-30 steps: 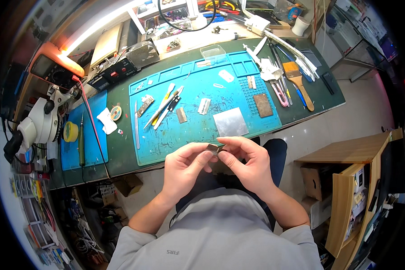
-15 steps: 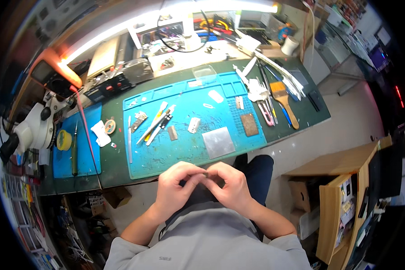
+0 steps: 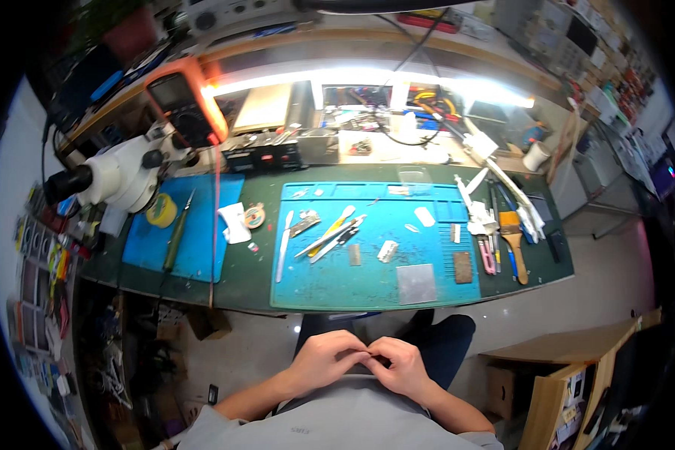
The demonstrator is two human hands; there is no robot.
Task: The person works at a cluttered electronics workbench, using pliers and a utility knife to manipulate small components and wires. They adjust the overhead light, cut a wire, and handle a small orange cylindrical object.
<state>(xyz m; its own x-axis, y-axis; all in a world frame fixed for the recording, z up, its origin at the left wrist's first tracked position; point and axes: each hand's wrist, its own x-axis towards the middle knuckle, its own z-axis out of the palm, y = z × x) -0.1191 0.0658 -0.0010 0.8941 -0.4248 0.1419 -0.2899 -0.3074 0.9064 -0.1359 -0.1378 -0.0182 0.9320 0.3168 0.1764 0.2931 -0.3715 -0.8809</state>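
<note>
Both hands meet over my lap, just below the front edge of the bench. My left hand (image 3: 328,358) is closed, its thumb and fingers pinched at the tips. My right hand (image 3: 397,364) is pinched too, its fingertips against those of the left. Whatever lies between the fingertips is too small and too hidden to name. Beyond them, a blue work mat (image 3: 330,289) carries a translucent square sheet (image 3: 416,283), a small perforated metal piece (image 3: 388,250), a grey metal plate (image 3: 355,255), a brown rectangular block (image 3: 463,267) and a cluster of tweezers and slim tools (image 3: 334,238).
A microscope (image 3: 124,176) and an orange multimeter (image 3: 184,105) stand at the left, near a second blue mat (image 3: 144,244) with a green-handled tool (image 3: 176,236). A wide brush (image 3: 514,240) and pink-handled tool (image 3: 488,256) lie at the bench's right. An open wooden cabinet (image 3: 547,397) stands lower right.
The view has tilted up and swung left, so the bench appears lower and farther right, and more of the shelf shows. My hands stay pinched together over my lap.
</note>
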